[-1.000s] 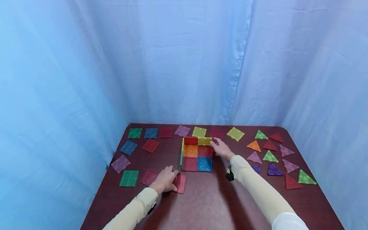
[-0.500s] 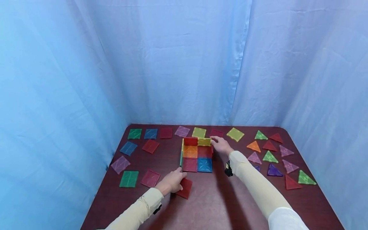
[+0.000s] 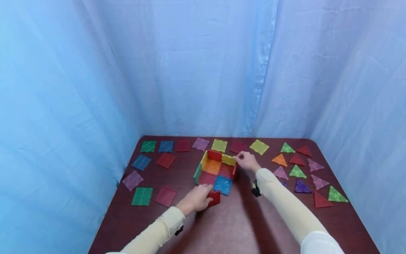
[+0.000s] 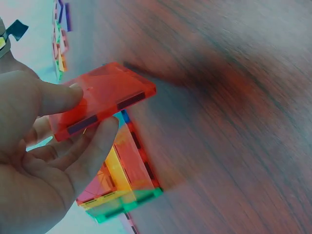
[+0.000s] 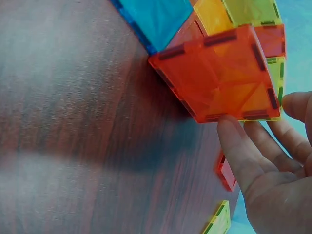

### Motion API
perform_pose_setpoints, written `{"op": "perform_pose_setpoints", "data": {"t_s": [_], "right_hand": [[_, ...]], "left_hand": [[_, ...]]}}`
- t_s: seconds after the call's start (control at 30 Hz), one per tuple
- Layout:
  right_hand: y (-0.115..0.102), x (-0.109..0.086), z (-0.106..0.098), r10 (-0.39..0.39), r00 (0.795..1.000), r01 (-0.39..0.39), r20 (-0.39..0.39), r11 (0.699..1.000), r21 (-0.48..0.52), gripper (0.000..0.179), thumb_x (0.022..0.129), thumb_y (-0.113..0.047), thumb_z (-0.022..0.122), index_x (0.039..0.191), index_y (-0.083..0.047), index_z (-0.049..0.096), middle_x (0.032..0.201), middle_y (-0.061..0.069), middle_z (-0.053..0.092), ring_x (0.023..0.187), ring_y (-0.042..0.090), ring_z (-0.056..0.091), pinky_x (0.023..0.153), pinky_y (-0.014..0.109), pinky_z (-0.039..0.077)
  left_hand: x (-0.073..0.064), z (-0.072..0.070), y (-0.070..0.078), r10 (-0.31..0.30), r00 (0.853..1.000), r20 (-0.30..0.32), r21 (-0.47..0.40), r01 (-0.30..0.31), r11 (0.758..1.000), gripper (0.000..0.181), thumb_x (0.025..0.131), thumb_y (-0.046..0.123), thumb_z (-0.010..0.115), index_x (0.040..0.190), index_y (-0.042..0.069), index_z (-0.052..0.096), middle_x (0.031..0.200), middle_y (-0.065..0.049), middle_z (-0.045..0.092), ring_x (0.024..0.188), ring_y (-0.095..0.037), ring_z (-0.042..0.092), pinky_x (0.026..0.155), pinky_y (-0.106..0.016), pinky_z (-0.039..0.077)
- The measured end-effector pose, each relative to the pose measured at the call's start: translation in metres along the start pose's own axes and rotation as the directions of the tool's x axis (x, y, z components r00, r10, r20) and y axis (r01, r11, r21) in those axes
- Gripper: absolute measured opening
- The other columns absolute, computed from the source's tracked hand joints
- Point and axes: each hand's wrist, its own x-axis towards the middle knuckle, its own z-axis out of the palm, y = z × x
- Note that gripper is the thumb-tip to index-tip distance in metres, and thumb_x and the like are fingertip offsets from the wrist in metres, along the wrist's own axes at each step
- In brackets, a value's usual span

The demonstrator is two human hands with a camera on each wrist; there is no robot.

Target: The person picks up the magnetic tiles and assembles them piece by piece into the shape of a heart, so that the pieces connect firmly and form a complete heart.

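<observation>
My left hand (image 3: 198, 198) pinches a red square magnetic tile (image 4: 105, 92), thumb on one face and fingers beneath. The tile is tilted steeply, just in front of a low open-fronted tile box. The box has a floor of square tiles, including a blue tile (image 3: 223, 185) and an orange tile (image 3: 211, 167). Upright tiles wall its left, back and right sides, with a green tile (image 3: 198, 173) at front left. My right hand (image 3: 248, 162) grips the box's back right corner, thumb and fingers about the yellow wall tile (image 3: 228, 159) and the red wall tile (image 5: 214, 78).
Loose square tiles, such as a green one (image 3: 141, 196) and a pink one (image 3: 166, 196), lie at left and along the back. Several triangles, including a purple one (image 3: 302, 186), lie at right on the dark table (image 3: 234, 229). Blue curtains (image 3: 203, 70) surround it.
My left hand has lifted the red tile and brought it rightward, tilting it up from nearly flat. The box has turned slightly clockwise, with my right hand at its back corner.
</observation>
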Motion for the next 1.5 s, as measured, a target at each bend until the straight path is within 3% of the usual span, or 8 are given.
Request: {"op": "perform_pose_setpoints", "data": {"t_s": [0.23,0.37,0.5,0.83,1.23,1.37,1.5], "right_hand": [[0.004,-0.01,0.003,0.014,1.0,-0.015,0.008,0.999,0.046,0.03,0.101,-0.034,0.061,0.103,-0.003,0.065,0.09,0.02,0.072,0.081,0.037,0.071,0.067,0.032,0.053],[0.006,-0.013,0.005,0.008,1.0,-0.008,-0.016,0.999,0.031,0.03,0.099,-0.037,0.065,0.101,-0.006,0.066,0.087,0.012,0.07,0.074,0.027,0.066,0.067,0.03,0.051],[0.006,-0.015,0.006,0.007,0.999,-0.006,-0.041,1.0,0.024,0.03,0.098,-0.038,0.066,0.1,-0.008,0.067,0.086,0.006,0.068,0.073,0.018,0.06,0.068,0.03,0.049],[0.01,-0.018,0.013,0.02,0.999,-0.019,-0.05,0.999,0.037,0.031,0.099,-0.039,0.065,0.102,-0.009,0.065,0.091,0.008,0.067,0.076,0.02,0.06,0.068,0.031,0.05],[0.011,-0.019,0.013,0.014,0.998,-0.011,-0.068,0.999,0.05,0.03,0.1,-0.037,0.064,0.102,-0.007,0.064,0.091,0.009,0.066,0.077,0.02,0.058,0.068,0.03,0.048],[0.011,-0.018,0.013,0.018,0.998,-0.014,-0.057,0.998,0.059,0.03,0.1,-0.037,0.064,0.103,-0.007,0.064,0.091,0.009,0.066,0.078,0.02,0.059,0.068,0.03,0.048],[0.012,-0.017,0.013,0.021,0.998,-0.017,-0.063,0.998,0.06,0.03,0.1,-0.038,0.064,0.102,-0.008,0.064,0.092,0.009,0.066,0.079,0.021,0.058,0.068,0.031,0.047]], "left_hand": [[0.008,-0.003,0.01,0.044,0.996,-0.077,-0.018,-0.045,0.999,0.023,0.091,0.022,0.076,0.1,0.013,0.057,0.09,-0.003,0.065,0.078,-0.011,0.061,0.07,-0.025,0.056],[0.015,-0.002,0.016,0.04,0.995,-0.089,-0.019,-0.042,0.999,0.023,0.092,0.023,0.076,0.099,0.013,0.056,0.092,-0.004,0.068,0.08,-0.013,0.064,0.074,-0.028,0.059],[0.024,0.002,0.022,0.021,0.996,-0.087,-0.027,-0.023,0.999,0.023,0.092,0.023,0.076,0.1,0.013,0.057,0.094,-0.005,0.068,0.081,-0.015,0.066,0.076,-0.03,0.06],[0.039,0.014,0.035,-0.052,0.998,-0.036,-0.061,0.05,0.997,0.031,0.091,0.022,0.077,0.113,0.012,0.057,0.102,-0.006,0.069,0.086,-0.016,0.067,0.082,-0.033,0.061],[0.049,0.026,0.044,-0.089,0.993,-0.079,-0.055,0.085,0.995,0.036,0.089,0.021,0.078,0.114,0.009,0.056,0.099,-0.009,0.067,0.089,-0.02,0.069,0.079,-0.033,0.062],[0.05,0.03,0.043,-0.076,0.992,-0.103,-0.027,0.073,0.997,0.032,0.09,0.023,0.077,0.112,0.009,0.057,0.097,-0.008,0.068,0.086,-0.019,0.069,0.078,-0.032,0.062],[0.052,0.035,0.043,-0.022,0.987,-0.161,0.018,0.025,1.0,0.028,0.091,0.022,0.076,0.107,0.008,0.059,0.093,-0.008,0.067,0.081,-0.018,0.069,0.073,-0.03,0.061]]}}
